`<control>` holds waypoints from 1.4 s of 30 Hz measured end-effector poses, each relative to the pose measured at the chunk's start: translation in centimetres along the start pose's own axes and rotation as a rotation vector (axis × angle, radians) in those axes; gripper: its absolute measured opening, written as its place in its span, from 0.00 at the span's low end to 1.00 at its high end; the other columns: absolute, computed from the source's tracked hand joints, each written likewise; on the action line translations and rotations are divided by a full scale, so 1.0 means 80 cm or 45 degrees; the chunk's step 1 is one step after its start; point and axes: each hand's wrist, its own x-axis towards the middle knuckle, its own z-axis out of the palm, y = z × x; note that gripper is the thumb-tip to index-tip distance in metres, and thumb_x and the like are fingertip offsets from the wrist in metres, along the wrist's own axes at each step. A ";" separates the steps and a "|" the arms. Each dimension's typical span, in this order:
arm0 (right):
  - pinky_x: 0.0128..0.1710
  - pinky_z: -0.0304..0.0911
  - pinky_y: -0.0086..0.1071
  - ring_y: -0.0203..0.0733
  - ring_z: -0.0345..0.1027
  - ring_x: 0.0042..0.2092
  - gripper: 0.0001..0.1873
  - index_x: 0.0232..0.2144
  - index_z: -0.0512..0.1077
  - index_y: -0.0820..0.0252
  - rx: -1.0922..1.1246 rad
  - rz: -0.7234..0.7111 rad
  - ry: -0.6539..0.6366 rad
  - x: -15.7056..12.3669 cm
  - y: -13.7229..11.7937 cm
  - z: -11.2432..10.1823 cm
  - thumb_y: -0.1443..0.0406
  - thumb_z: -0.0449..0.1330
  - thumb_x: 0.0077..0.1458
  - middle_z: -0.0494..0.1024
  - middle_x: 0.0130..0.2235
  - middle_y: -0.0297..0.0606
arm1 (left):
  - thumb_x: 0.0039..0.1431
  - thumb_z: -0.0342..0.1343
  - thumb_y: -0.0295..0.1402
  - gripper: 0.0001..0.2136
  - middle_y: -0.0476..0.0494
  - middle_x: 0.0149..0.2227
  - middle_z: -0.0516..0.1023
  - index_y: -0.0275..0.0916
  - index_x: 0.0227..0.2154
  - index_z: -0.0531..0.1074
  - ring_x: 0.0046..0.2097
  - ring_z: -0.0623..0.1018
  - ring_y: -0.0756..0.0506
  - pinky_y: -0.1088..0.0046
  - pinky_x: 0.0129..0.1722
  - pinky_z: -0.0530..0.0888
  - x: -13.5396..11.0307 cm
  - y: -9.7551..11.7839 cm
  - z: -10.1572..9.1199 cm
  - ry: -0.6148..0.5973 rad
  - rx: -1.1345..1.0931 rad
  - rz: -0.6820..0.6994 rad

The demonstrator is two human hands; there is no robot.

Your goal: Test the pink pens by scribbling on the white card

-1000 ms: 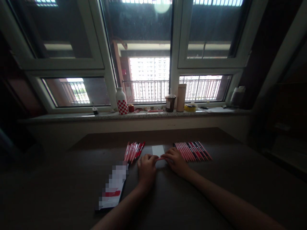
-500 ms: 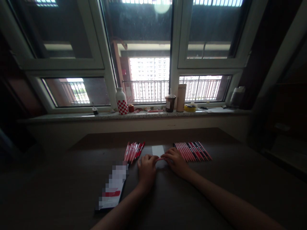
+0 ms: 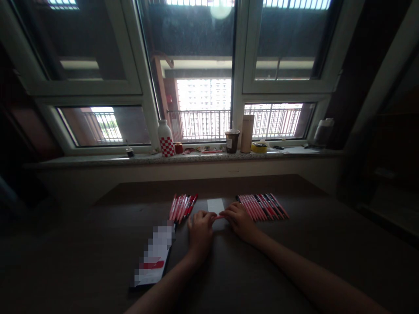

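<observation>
My left hand (image 3: 200, 231) and my right hand (image 3: 240, 222) meet over the middle of the table. Between their fingertips they pinch the two ends of a slim pink pencil (image 3: 218, 216), held roughly level. Just beyond it lies a small white card (image 3: 215, 205), its near part behind the fingers. A row of pink, red and black pencils (image 3: 265, 206) lies right of my right hand, slanted side by side. Another bunch of pencils (image 3: 182, 206) lies beyond and left of my left hand. Left of my left forearm is a flat, dark-edged case (image 3: 155, 255), its face blurred out.
The dark table (image 3: 281, 266) ends at a wall below a granite windowsill (image 3: 196, 158). On the sill stand a checkered bottle (image 3: 166, 138), a drink cup (image 3: 232, 141), a tan tumbler (image 3: 247, 134) and a yellow tape roll (image 3: 259, 147).
My hands stay in place; the pink pencil between them looks slightly lower or tilted differently. Nothing else has visibly moved.
</observation>
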 end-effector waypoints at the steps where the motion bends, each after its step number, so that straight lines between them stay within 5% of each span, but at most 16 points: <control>1: 0.44 0.58 0.39 0.44 0.60 0.44 0.12 0.43 0.74 0.55 -0.002 -0.002 -0.005 0.000 0.000 0.000 0.69 0.53 0.60 0.74 0.36 0.39 | 0.62 0.44 0.35 0.13 0.47 0.38 0.73 0.48 0.39 0.74 0.44 0.70 0.45 0.59 0.53 0.58 0.000 0.000 0.000 0.003 -0.002 0.004; 12: 0.43 0.58 0.40 0.45 0.60 0.44 0.13 0.43 0.74 0.57 -0.006 0.024 0.010 0.002 0.001 0.000 0.70 0.51 0.61 0.73 0.37 0.41 | 0.61 0.45 0.36 0.13 0.44 0.44 0.74 0.44 0.45 0.72 0.48 0.69 0.42 0.60 0.53 0.58 -0.001 0.006 -0.003 -0.012 0.081 -0.073; 22: 0.43 0.58 0.41 0.46 0.60 0.44 0.13 0.42 0.74 0.56 0.013 0.030 0.024 0.001 0.002 0.000 0.70 0.51 0.61 0.73 0.37 0.41 | 0.63 0.41 0.34 0.14 0.45 0.41 0.76 0.43 0.41 0.73 0.46 0.69 0.43 0.60 0.52 0.56 -0.001 0.005 -0.002 -0.076 0.141 -0.066; 42: 0.44 0.59 0.40 0.45 0.60 0.44 0.13 0.43 0.74 0.56 -0.003 0.033 0.028 0.001 0.003 0.001 0.70 0.52 0.60 0.73 0.36 0.41 | 0.63 0.41 0.35 0.15 0.44 0.44 0.76 0.43 0.44 0.72 0.48 0.69 0.43 0.61 0.52 0.58 -0.001 0.004 -0.002 0.002 0.093 -0.090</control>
